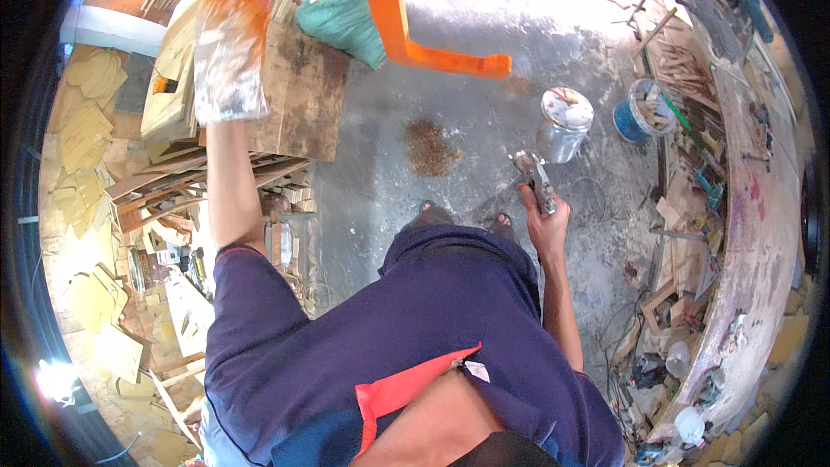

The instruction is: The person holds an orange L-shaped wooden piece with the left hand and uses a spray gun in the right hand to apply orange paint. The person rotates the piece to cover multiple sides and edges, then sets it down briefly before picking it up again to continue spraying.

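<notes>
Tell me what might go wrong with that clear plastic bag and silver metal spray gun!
The clear plastic bag over the left hand looks orange-stained, so it might smear the flat brown wooden board nearby. The right hand grips the silver metal spray gun; if it slipped, it could hit the grey, stained floor. The round silver metal can stands ahead of the bare toes, so a careless step might tip it.
</notes>
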A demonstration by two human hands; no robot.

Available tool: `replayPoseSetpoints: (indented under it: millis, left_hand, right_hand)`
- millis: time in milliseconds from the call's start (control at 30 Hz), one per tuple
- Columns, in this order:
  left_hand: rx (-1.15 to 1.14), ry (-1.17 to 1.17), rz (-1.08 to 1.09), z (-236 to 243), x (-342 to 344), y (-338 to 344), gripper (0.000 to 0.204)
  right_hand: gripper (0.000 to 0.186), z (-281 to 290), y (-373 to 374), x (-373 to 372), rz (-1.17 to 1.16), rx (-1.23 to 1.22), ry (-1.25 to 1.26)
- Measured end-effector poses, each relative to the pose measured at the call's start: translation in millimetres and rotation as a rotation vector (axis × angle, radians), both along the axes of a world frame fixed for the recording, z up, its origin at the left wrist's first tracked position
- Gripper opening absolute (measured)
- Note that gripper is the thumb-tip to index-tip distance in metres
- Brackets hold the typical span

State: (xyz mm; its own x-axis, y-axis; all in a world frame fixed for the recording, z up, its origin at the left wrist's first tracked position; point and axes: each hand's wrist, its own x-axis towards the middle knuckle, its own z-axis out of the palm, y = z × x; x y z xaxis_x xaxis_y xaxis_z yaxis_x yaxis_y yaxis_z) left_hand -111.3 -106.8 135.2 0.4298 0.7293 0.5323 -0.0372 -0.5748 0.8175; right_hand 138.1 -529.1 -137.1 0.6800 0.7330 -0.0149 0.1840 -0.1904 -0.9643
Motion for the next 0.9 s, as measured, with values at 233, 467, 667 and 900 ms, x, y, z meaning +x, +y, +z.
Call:
replayPoseSetpoints:
  millis: [233,467,667,900]
  left_hand:
    - [0.071,0.104,0.05,70,63,80,0.051]
    - [-0.072,0.266,-0.214,24,106,165,0.052]
    - [-0.258,0.525,-0.577,-45,109,191,0.052]
    - [-0.864,0.507,-0.578,-79,128,258,0.053]
  right_hand:
    - [0.033,1,-8,-8,0.021,0.008,0.075]
    - [0.028,-6,-18,-16,0.036,-0.1,0.044]
    - [0.024,-9,-26,-19,-0.05,0.008,0.103]
    - [0.028,-17,-30,-15,-0.132,0.05,0.014]
